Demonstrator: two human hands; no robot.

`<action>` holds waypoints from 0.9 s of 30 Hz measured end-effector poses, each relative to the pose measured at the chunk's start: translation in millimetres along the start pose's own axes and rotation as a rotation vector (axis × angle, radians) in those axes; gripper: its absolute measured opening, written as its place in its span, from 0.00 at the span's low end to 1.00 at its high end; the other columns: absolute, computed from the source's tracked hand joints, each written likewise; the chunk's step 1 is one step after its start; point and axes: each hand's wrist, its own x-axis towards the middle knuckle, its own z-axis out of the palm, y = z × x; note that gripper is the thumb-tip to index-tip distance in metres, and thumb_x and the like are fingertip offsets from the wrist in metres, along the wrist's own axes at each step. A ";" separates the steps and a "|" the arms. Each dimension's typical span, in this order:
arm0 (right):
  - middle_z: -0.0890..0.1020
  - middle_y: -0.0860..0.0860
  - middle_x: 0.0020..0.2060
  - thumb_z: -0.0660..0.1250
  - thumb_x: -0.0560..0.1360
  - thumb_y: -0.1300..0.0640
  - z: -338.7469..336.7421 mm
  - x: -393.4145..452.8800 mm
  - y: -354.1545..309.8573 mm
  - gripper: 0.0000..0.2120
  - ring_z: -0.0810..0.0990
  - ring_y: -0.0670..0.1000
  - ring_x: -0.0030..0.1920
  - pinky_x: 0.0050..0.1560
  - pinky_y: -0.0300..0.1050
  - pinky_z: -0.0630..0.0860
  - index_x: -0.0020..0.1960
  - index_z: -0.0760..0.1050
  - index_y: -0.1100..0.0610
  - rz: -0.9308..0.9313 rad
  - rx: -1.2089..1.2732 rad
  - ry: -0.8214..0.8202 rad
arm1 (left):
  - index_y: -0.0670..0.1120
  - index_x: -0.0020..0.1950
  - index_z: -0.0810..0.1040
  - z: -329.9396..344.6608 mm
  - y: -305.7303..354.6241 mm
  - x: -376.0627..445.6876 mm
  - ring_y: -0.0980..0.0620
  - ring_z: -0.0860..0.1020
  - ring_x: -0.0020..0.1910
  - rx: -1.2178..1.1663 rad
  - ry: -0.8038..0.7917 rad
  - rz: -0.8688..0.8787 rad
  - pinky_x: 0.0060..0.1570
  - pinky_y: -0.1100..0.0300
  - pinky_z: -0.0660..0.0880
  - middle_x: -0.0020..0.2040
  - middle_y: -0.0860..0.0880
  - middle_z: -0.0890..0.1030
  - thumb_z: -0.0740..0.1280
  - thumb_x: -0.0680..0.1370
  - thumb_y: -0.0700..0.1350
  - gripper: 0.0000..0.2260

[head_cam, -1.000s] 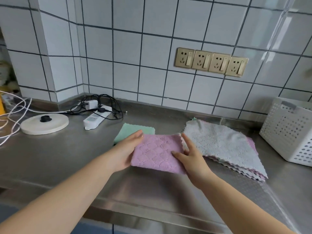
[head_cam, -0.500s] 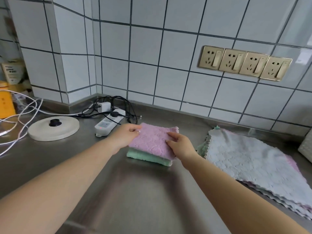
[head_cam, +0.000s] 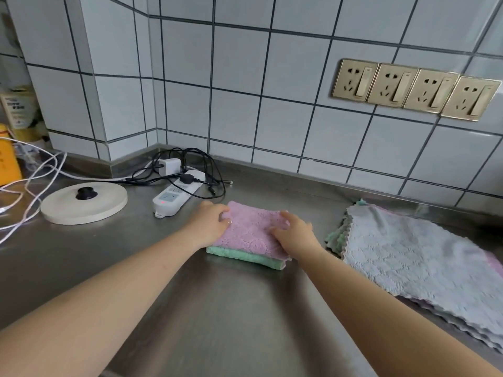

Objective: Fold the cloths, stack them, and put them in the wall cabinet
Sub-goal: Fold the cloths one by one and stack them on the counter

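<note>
A folded pink cloth [head_cam: 250,232] lies on top of a folded green cloth [head_cam: 245,257] on the steel counter [head_cam: 217,308]. My left hand [head_cam: 209,221] is at the pink cloth's left edge with its fingers curled onto it. Spread over the cloth's right part, my right hand [head_cam: 296,235] presses down with the fingers apart. To the right lies a pile of unfolded cloths [head_cam: 408,257], a grey one on top, with pink and green edges showing beneath. No wall cabinet is in view.
A white power strip [head_cam: 174,197] with black cables sits just behind and left of the stack. Further left are a round cream kettle base [head_cam: 84,202] and loose white cables [head_cam: 27,186]. Gold wall sockets [head_cam: 413,89] sit on the tiled wall.
Both hands carried the folded pink cloth left and set it on the green cloth. Since half a second ago the right hand has flattened onto it.
</note>
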 end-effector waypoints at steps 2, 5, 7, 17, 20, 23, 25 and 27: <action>0.54 0.56 0.75 0.62 0.76 0.52 -0.2 -1.6 -5.6 0.29 0.62 0.59 0.72 0.70 0.55 0.64 0.75 0.57 0.49 -0.048 -0.107 0.104 | 0.47 0.67 0.73 -1.7 10.2 1.6 0.48 0.70 0.65 0.006 0.112 0.075 0.65 0.60 0.63 0.66 0.46 0.70 0.60 0.79 0.44 0.16; 0.50 0.52 0.77 0.57 0.79 0.51 13.3 -2.4 -23.3 0.27 0.50 0.54 0.76 0.74 0.61 0.51 0.76 0.55 0.50 -0.220 -0.377 0.108 | 0.43 0.67 0.72 6.4 29.7 3.5 0.49 0.68 0.68 -0.048 0.100 0.205 0.67 0.61 0.60 0.67 0.45 0.72 0.58 0.80 0.39 0.16; 0.55 0.51 0.76 0.53 0.79 0.52 27.0 0.5 -27.1 0.24 0.52 0.53 0.76 0.72 0.67 0.47 0.74 0.58 0.49 -0.251 -0.494 0.005 | 0.43 0.64 0.74 20.7 35.0 3.9 0.47 0.68 0.66 0.061 -0.062 0.267 0.66 0.59 0.64 0.64 0.45 0.74 0.64 0.77 0.41 0.16; 0.49 0.49 0.77 0.46 0.78 0.39 33.5 -2.6 -5.8 0.30 0.44 0.51 0.77 0.72 0.68 0.41 0.77 0.50 0.49 -0.096 -0.531 -0.105 | 0.52 0.77 0.49 27.0 20.2 -0.9 0.47 0.50 0.77 0.343 -0.266 -0.006 0.73 0.41 0.45 0.78 0.51 0.42 0.48 0.82 0.53 0.24; 0.49 0.50 0.77 0.46 0.79 0.41 32.5 -6.1 -1.8 0.29 0.46 0.51 0.77 0.73 0.63 0.44 0.77 0.51 0.51 -0.069 -0.472 -0.078 | 0.52 0.77 0.49 27.3 20.5 -2.3 0.47 0.48 0.77 0.338 -0.254 -0.041 0.73 0.40 0.45 0.78 0.51 0.43 0.47 0.82 0.54 0.24; 0.63 0.54 0.72 0.50 0.79 0.47 23.8 -10.7 7.5 0.22 0.61 0.57 0.73 0.70 0.58 0.58 0.68 0.65 0.55 -0.146 -0.416 -0.036 | 0.50 0.76 0.53 24.4 26.6 -4.3 0.45 0.48 0.77 0.410 -0.197 -0.052 0.73 0.41 0.47 0.78 0.49 0.47 0.47 0.82 0.54 0.23; 0.71 0.53 0.65 0.53 0.79 0.51 12.8 -16.2 14.7 0.16 0.69 0.58 0.67 0.66 0.53 0.64 0.63 0.71 0.55 -0.229 -0.410 0.007 | 0.50 0.74 0.60 23.3 34.7 -5.0 0.46 0.50 0.76 0.468 -0.125 0.001 0.73 0.42 0.50 0.77 0.48 0.54 0.51 0.81 0.52 0.21; 0.73 0.52 0.66 0.56 0.78 0.54 -1.3 -26.3 20.5 0.17 0.71 0.56 0.66 0.67 0.49 0.64 0.66 0.72 0.52 -0.289 -0.381 0.036 | 0.50 0.72 0.65 26.0 47.3 -8.9 0.47 0.57 0.74 0.448 -0.042 0.092 0.72 0.46 0.56 0.74 0.48 0.63 0.55 0.80 0.50 0.20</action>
